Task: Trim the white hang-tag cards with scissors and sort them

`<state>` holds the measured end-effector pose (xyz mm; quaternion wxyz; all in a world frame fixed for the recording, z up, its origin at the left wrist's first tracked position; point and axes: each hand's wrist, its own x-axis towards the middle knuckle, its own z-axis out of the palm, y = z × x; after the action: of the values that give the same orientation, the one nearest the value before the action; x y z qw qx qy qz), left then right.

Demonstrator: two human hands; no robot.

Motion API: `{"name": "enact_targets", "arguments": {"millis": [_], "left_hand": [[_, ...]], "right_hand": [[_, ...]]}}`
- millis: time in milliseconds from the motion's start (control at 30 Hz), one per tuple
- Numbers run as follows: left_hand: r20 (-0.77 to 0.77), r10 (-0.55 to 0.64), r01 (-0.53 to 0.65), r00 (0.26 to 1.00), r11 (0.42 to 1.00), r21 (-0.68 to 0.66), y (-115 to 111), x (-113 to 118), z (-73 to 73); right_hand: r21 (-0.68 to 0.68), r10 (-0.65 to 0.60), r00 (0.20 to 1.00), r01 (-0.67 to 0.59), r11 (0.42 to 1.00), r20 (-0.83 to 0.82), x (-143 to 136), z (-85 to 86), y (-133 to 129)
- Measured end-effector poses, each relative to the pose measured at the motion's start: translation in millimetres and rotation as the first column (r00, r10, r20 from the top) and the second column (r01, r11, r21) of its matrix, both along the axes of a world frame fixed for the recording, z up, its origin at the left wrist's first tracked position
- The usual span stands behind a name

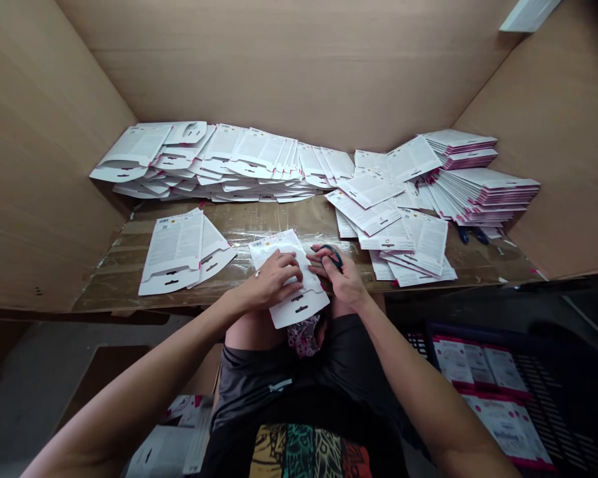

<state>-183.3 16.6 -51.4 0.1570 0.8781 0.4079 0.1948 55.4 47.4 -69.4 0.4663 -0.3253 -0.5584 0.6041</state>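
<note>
A white printed cardboard packet (299, 300) with hang-hole slots in its flap lies tilted over the table's front edge, above my lap. My left hand (278, 279) rests across it, fingers curled and pressing on its face. At the packet's right edge is my right hand (343, 275), fingers bent, with a dark teal loop (333, 254) like a scissors handle around them. Blades, if any, are hidden. Two similar packets (175, 245) overlap on the table to the left. A loose pile of packets (408, 242) lies to the right.
Brown board walls (289, 66) enclose the tape-covered table (259, 216). Rows of packets (219, 159) line the back, with stacks (483, 186) at right. A blue-handled tool (472, 234) lies beside them. Below right stands a dark crate (543, 372) holding pink-edged pouches (483, 365).
</note>
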Motion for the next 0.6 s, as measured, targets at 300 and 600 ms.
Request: {"name": "enact_targets", "arguments": {"millis": [300,600], "left_hand": [[-0.145,-0.100,0.082,0.984,0.989,-0.124,-56.5,31.7,24.6],[-0.050,0.247,-0.246,0.968,0.969,0.021,-99.9,11.5,7.6]], "right_hand": [[0.561,-0.155,0.891,-0.127,0.818,0.428,-5.7,-2.3,-9.9],[0.583,-0.218,0.890,-0.064,0.810,0.400,-8.4,3.0,-12.1]]}}
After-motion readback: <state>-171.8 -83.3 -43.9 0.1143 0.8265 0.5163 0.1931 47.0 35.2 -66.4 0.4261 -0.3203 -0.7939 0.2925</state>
